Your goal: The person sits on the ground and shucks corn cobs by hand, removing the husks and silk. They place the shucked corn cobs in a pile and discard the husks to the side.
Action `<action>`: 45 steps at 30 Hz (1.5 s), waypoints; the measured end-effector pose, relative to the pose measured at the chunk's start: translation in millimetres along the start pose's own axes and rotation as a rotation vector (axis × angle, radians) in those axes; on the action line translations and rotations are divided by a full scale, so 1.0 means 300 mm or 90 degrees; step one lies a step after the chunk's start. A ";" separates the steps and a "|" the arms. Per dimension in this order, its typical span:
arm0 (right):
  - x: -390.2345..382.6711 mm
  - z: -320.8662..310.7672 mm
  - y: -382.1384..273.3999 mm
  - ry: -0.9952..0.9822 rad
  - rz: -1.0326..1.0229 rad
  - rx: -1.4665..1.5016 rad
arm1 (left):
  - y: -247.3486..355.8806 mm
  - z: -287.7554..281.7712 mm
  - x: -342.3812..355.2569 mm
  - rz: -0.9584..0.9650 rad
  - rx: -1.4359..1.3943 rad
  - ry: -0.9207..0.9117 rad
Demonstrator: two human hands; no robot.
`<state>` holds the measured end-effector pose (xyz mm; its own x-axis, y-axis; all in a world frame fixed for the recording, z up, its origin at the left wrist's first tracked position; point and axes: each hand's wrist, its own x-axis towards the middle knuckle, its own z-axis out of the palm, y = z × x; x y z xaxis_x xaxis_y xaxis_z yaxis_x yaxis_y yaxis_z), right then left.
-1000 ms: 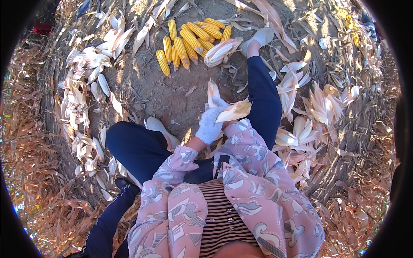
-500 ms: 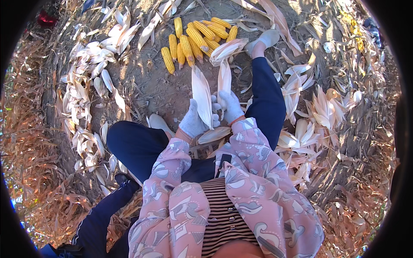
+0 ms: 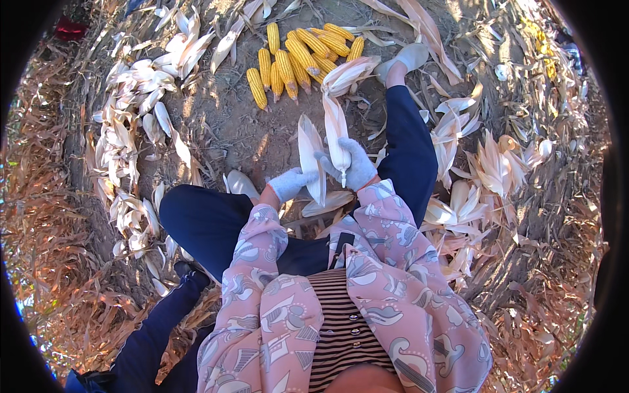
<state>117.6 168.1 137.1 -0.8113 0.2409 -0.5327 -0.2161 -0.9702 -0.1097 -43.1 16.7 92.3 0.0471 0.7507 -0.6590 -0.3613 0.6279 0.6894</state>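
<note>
Both gloved hands work a corn ear [image 3: 335, 134] held upright over the dirt, just above the lap. The left hand [image 3: 291, 183] is closed on a pale husk leaf [image 3: 309, 157] peeled out to the ear's nine o'clock side; the right hand [image 3: 357, 164] is clamped around the ear's lower end, its stub poking out below the fingers. At twelve o'clock from the hands lies a pile of bare yellow cobs [image 3: 298, 56], with an unhusked ear [image 3: 347, 73] just beside it at its four o'clock. Loose husks [image 3: 141, 98] ring the dirt patch from nine round to three o'clock. A grey shoe [image 3: 406, 59] rests at one o'clock, near the cobs.
</note>
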 end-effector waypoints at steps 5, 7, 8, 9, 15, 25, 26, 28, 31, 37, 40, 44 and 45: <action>0.015 0.000 0.000 0.033 -0.073 0.013 | 0.000 -0.018 -0.004 0.097 0.011 -0.034; 0.024 -0.010 -0.002 0.031 -0.135 0.008 | 0.007 -0.018 -0.010 0.061 -0.129 -0.032; 0.029 -0.015 -0.005 0.032 -0.151 0.020 | 0.008 -0.009 -0.014 0.055 -0.103 0.008; 0.033 -0.021 -0.008 0.035 -0.168 0.032 | 0.009 0.002 -0.015 0.049 -0.077 0.047; 0.047 -0.019 0.001 0.055 -0.170 0.064 | -0.063 0.022 0.078 0.076 0.077 0.353; 0.085 -0.072 -0.030 0.160 -0.261 -0.117 | 0.149 -0.063 -0.026 0.345 0.489 0.881; 0.066 -0.062 -0.025 0.154 -0.259 -0.111 | 0.171 -0.093 -0.048 0.286 0.564 0.898; 0.043 0.015 -0.001 0.162 -0.259 -0.116 | 0.061 -0.334 -0.029 0.065 0.548 0.743; 0.049 0.011 -0.008 0.198 -0.262 -0.196 | 0.237 -0.298 0.054 0.193 0.318 0.837; 0.056 0.037 0.017 0.184 -0.158 -0.124 | 0.526 -0.233 0.335 0.338 0.424 0.705; 0.065 0.053 0.023 0.190 -0.154 -0.123 | 0.628 -0.213 0.496 0.332 0.476 0.613; 0.093 0.055 0.033 0.187 -0.139 -0.106 | 0.669 -0.242 0.664 0.274 0.511 0.560; 0.092 0.068 0.027 0.191 -0.139 -0.102 | 0.685 -0.237 0.679 0.228 0.503 0.508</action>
<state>82.5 167.5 138.8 -0.5565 0.4463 -0.7008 -0.2596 -0.8946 -0.3636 -173.9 284.1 78.5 -0.6374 0.7449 -0.1973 0.4555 0.5708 0.6832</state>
